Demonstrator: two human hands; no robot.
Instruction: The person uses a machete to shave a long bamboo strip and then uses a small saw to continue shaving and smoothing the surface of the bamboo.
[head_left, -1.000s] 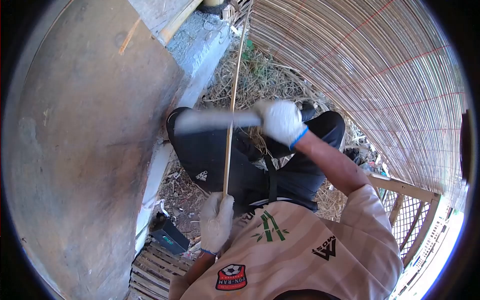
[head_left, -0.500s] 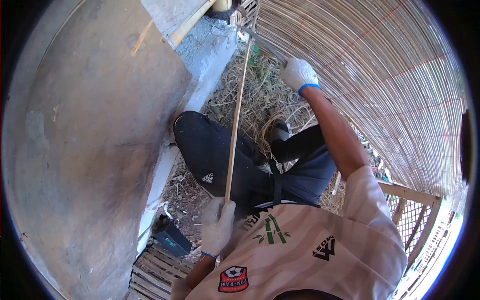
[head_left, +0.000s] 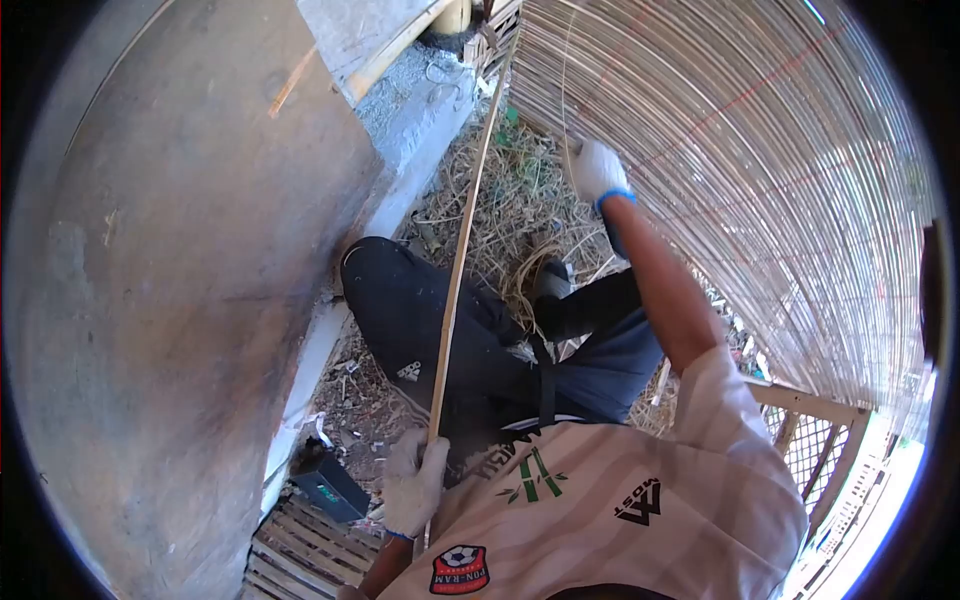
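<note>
My left hand (head_left: 415, 485), in a white knit glove, is closed around the lower end of a long, narrow bamboo strip (head_left: 458, 270). The strip runs up past my bent knee toward the top of the view. My right hand (head_left: 600, 172), gloved too with a blue cuff, is closed beside the reed screen, apart from the strip. It grips the knife, whose blade barely shows from this angle; a dark piece (head_left: 615, 240) sticks out below the wrist. A thin, pale sliver (head_left: 565, 85) curves upward from near the right fingers.
A large worn board (head_left: 190, 300) stands at left along a concrete ledge (head_left: 410, 160). The reed screen (head_left: 740, 130) closes in the right side. Dry shavings (head_left: 510, 190) cover the ground. A dark box (head_left: 330, 485) sits by a slatted bamboo surface (head_left: 300, 545).
My right hand has turned and moved slightly down; the knife blade has swung away from the strip's far end. My left hand and the strip's lower end have shifted slightly left and down.
</note>
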